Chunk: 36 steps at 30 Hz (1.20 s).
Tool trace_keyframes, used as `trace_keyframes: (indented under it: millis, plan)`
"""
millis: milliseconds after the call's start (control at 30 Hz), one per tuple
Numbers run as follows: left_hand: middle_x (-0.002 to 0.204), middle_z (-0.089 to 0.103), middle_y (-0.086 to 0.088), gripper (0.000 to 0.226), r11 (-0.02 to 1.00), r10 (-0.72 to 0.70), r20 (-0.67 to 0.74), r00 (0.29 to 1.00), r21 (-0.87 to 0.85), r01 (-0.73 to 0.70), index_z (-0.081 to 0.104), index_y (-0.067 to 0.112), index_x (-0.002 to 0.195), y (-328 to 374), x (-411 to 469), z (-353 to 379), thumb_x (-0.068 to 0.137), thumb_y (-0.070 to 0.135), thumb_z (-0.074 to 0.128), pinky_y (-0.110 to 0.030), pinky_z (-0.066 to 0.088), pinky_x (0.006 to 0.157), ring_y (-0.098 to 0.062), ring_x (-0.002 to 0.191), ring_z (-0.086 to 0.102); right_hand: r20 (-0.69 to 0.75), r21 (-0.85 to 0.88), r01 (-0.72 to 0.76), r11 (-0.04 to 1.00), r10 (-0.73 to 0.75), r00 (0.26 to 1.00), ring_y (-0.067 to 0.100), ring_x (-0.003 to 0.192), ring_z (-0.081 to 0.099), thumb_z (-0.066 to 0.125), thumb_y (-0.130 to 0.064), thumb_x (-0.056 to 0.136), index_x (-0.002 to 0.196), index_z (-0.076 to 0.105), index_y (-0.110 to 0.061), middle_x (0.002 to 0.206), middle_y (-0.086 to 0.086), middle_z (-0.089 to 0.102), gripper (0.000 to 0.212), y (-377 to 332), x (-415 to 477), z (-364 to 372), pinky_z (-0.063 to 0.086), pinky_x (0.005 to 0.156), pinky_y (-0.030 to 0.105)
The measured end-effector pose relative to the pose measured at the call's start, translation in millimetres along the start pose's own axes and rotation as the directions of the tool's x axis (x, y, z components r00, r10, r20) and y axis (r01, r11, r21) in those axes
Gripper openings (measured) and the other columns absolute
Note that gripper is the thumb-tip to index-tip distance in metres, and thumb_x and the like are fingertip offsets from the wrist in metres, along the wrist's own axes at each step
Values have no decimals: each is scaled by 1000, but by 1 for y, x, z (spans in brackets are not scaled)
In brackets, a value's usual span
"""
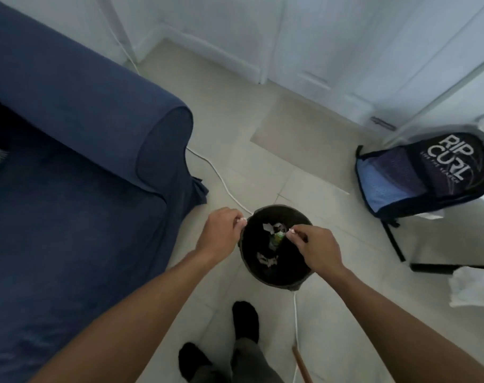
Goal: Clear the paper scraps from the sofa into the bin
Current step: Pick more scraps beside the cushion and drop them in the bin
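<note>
The blue sofa (pixel 69 161) stands on the left. Beside it, the left hand (pixel 221 233) pinches a small paper scrap (pixel 242 221) at the rim of the black bin (pixel 274 277). The right hand (pixel 318 247) pinches another scrap (pixel 291 231) above the bin, where more scraps (pixel 268 226) lie inside.

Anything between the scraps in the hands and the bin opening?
Nothing visible. The right hand pinches a small white scrap directly over the open bin. The left hand pinches another scrap at the bin's left rim; it looks barely outside, so a slight move inward seems wise.
</note>
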<state>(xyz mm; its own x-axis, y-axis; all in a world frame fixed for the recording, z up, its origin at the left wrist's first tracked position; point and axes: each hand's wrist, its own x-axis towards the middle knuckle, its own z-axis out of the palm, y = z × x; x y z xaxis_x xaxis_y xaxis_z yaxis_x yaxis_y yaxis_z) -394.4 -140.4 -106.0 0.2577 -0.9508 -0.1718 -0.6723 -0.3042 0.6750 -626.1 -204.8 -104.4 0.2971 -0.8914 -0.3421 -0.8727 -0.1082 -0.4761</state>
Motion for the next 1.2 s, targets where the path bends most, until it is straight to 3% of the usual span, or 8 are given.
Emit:
trace_keyframes:
  millis: [133,233,333,467,567,733,867,1200]
  plan:
    - [78,61,0,16,1000,9,80,997,-5,-9,71,11,87,14,1,37,95,23,63,-32,45,72,-18,77,54,182,-89,-115,989,130,975,24,111,62,65,-56,90,145,50,-31,121,-3,69,62,42,-1,4,49,81,35]
    - [80,62,-2,16,1000,26,115,993,-7,-25,71,10,89,25,0,56,95,22,62,-35,47,75,-19,79,56,300,-207,-127,970,186,935,34,137,40,72,-70,75,161,7,-32,159,4,35,113,62,-5,9,44,103,48]
    - [82,63,-3,17,999,34,157,987,11,-37,70,11,90,29,0,71,96,24,61,-38,50,77,-20,81,57,301,-281,-85,956,171,938,36,151,14,72,-78,66,159,-9,-32,169,6,3,131,72,-12,13,31,114,55]
    - [89,63,-2,18,999,41,208,977,24,-47,70,15,97,32,1,88,97,29,59,-41,53,82,-19,89,58,279,-299,-56,953,143,950,34,154,-7,67,-85,62,158,-14,-32,169,6,-11,137,86,-16,12,13,121,57]
    - [111,59,-1,32,981,20,256,966,184,-69,65,25,122,38,1,94,97,42,54,-40,48,92,-22,108,49,280,-306,-59,950,149,948,33,154,-13,64,-89,60,157,-16,-32,168,5,-15,139,95,-16,10,5,120,61]
    - [165,4,-9,85,895,-43,339,940,431,-114,3,40,156,40,4,97,86,76,35,-57,14,115,-36,149,1,268,-324,-88,942,181,946,32,154,-16,63,-91,59,157,-17,-32,169,5,-15,140,100,-17,6,1,121,63]
    - [164,-25,-7,91,872,-15,354,935,462,-161,-13,41,155,35,7,92,81,86,15,-63,-12,116,-32,146,-33,246,-340,-74,938,165,955,32,154,-18,57,-95,57,157,-18,-32,168,5,-17,139,96,-17,2,-1,121,64]
    - [164,-24,-8,91,866,-12,307,952,479,-143,-11,38,156,22,9,54,82,85,11,-63,-16,115,-31,146,-34,208,-351,-18,936,97,973,32,153,-20,50,-99,55,158,-13,-31,168,5,-18,139,57,1,-10,-4,119,64]
